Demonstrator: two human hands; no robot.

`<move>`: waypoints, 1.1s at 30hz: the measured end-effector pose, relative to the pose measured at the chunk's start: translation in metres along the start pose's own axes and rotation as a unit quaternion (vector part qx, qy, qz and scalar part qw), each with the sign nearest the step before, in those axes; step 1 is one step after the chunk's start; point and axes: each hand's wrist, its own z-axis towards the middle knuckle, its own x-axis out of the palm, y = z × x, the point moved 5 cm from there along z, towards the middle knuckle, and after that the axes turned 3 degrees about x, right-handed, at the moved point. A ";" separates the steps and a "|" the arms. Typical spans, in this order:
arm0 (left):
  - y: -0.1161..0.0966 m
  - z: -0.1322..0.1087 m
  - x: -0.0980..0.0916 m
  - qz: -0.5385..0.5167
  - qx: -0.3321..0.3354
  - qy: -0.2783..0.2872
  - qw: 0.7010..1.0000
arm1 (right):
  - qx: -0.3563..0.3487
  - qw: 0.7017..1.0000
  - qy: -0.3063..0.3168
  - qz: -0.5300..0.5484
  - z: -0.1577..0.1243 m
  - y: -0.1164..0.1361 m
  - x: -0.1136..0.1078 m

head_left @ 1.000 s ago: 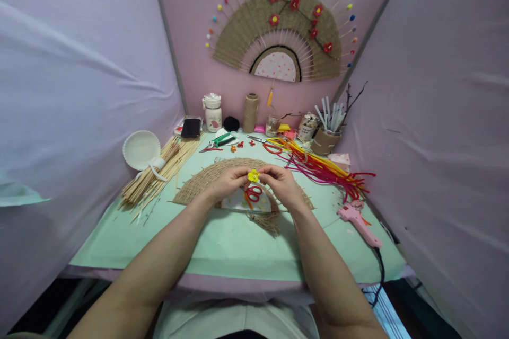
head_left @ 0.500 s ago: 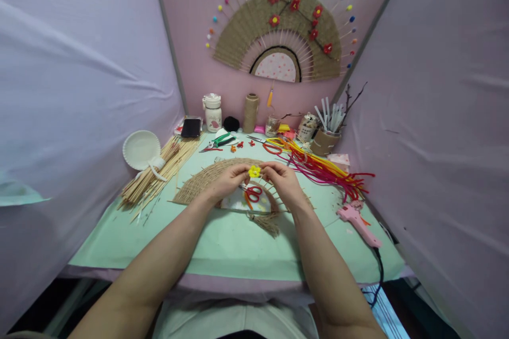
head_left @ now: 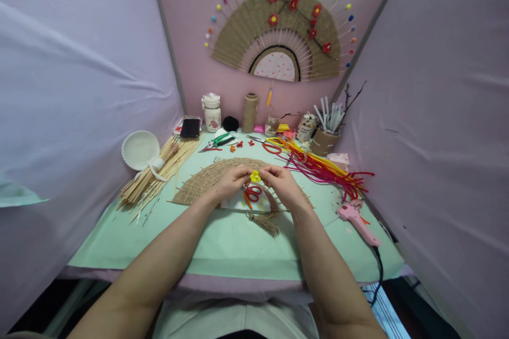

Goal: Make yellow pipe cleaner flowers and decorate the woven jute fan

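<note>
A small yellow flower is pinched between my two hands, above a woven twine fan lying on the table. My left hand grips its left side with closed fingertips. From the right, my right hand holds its other edge the same way. Below the flower, red-handled scissors rest on the fan's pale, patterned centre. A twine tassel lies at the fan's lower edge. My hands and wrists cover parts of the fan.
Bundled thin sticks lie left. Red and yellow pipe cleaners spread right, above a pink glue gun with a cord. Green-handled pliers, several tiny red flowers, a twine spool and a white bottle are behind. A decorated fan hangs on the wall.
The yellow flower has dropped slightly and tilted, with its centre turned more toward me. Both hands keep hold of it, their fingers shifted a little.
</note>
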 end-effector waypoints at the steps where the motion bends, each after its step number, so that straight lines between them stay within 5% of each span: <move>1: 0.000 0.000 0.000 -0.006 0.002 0.003 1.000 | 0.002 1.000 0.002 0.006 0.000 -0.001 0.001; 5: 0.005 0.000 0.001 -0.036 0.006 -0.019 0.999 | 0.002 1.000 0.002 0.027 0.001 -0.002 0.003; 11: 0.007 0.001 -0.005 -0.046 0.022 -0.133 0.990 | -0.003 1.000 -0.019 0.017 0.001 -0.001 0.002; 33: -0.005 -0.002 -0.004 0.064 0.150 -0.129 0.978 | 0.024 0.998 -0.016 0.055 0.002 -0.004 0.002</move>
